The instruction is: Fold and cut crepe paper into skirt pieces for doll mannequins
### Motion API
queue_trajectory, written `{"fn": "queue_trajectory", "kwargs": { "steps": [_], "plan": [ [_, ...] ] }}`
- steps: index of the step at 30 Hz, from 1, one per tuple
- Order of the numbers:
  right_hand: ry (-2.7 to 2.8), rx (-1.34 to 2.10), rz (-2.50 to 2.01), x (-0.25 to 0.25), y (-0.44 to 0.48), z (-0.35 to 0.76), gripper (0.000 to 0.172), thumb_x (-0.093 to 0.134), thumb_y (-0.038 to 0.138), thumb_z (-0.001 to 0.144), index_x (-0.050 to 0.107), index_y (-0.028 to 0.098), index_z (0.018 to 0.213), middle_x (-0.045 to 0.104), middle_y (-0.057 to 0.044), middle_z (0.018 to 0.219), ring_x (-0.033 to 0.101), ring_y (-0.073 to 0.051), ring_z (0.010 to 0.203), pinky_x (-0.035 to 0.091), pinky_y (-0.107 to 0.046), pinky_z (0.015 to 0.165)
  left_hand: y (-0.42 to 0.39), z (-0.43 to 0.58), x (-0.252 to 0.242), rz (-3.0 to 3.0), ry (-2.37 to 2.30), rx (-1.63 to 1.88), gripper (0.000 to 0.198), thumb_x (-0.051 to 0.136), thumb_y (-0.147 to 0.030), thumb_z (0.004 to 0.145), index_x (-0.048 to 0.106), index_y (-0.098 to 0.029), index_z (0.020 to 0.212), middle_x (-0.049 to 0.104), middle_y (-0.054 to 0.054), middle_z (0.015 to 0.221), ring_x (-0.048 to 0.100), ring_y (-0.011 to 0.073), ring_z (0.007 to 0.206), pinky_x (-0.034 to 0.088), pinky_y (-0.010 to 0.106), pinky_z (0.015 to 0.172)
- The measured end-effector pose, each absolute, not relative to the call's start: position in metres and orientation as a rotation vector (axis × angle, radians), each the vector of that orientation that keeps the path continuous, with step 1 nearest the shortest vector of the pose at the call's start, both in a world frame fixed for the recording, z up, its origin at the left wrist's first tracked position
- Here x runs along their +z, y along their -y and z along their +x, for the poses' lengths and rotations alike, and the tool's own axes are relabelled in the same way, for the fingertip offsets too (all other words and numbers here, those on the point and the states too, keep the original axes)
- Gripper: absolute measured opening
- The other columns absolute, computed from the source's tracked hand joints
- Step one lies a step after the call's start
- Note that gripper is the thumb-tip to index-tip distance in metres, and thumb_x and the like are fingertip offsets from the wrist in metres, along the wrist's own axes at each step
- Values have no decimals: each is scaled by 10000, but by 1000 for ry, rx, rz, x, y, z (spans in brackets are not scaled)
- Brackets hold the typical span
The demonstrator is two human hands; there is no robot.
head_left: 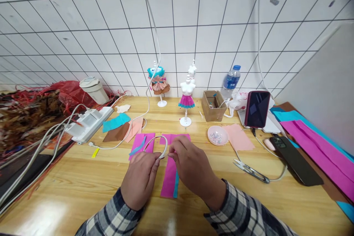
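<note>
A thin white ring that looks like a narrow tape roll (163, 149) stands upright in my left hand (141, 177), pinched between thumb and fingers. Just right of the ring, my right hand (193, 166) is closed in a pinch; whatever lies between its fingertips is too small to make out. Under the hands lies a magenta fabric strip (168, 182) with a blue strip (176, 186) along its right edge. Behind my left hand is a magenta fabric piece (149, 147) with a narrow blue strip (138, 147) on it.
Two mini dress forms, one in a magenta skirt (186, 101) and one in a ruffled dress (159, 83), stand behind. On the right are a bead dish (225, 138), cardboard box (214, 114), thread snips (251, 171) and phones (257, 108). A power strip (91, 127) and cables lie left.
</note>
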State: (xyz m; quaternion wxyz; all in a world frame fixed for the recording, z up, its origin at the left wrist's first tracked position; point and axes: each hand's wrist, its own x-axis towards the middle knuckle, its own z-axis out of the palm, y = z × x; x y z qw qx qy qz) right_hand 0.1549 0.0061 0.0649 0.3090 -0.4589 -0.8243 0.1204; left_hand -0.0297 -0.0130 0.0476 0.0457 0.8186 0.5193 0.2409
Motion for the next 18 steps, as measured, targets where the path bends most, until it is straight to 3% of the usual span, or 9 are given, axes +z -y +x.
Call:
{"fn": "queue_trajectory", "kwargs": {
  "steps": [6, 10, 15, 18],
  "plan": [
    [2173, 364, -1211, 65, -7, 157, 44, 498, 211, 931, 510, 211, 889, 571, -8, 929, 540, -150, 777, 388, -263, 626, 14, -30, 48, 2505, -1636, 706, 264, 360, -273, 952, 605, -186, 907, 650, 46, 783, 572, 212, 746, 401, 351, 704],
    [2138, 473, -1196, 69, -7, 159, 40, 524, 217, 921, 535, 211, 883, 582, -2, 935, 555, -146, 815, 399, -255, 659, 15, -31, 47, 2520, -1612, 741, 283, 364, -270, 951, 633, -187, 972, 661, 45, 764, 576, 201, 720, 404, 329, 671],
    [2138, 547, -1167, 69, -6, 158, 30, 548, 223, 907, 564, 209, 886, 586, -3, 934, 563, -141, 819, 412, -258, 691, 17, -29, 48, 2501, -1640, 867, 242, 502, -351, 907, 695, -208, 879, 612, 9, 586, 537, 173, 587, 373, 301, 597],
    [2122, 565, -1183, 69, -5, 158, 24, 558, 214, 900, 568, 207, 880, 584, -3, 926, 565, -138, 814, 415, -259, 690, 19, -29, 50, 2488, -1596, 872, 255, 492, -338, 903, 696, -189, 932, 617, 20, 602, 548, 175, 603, 381, 301, 600]
  ]
}}
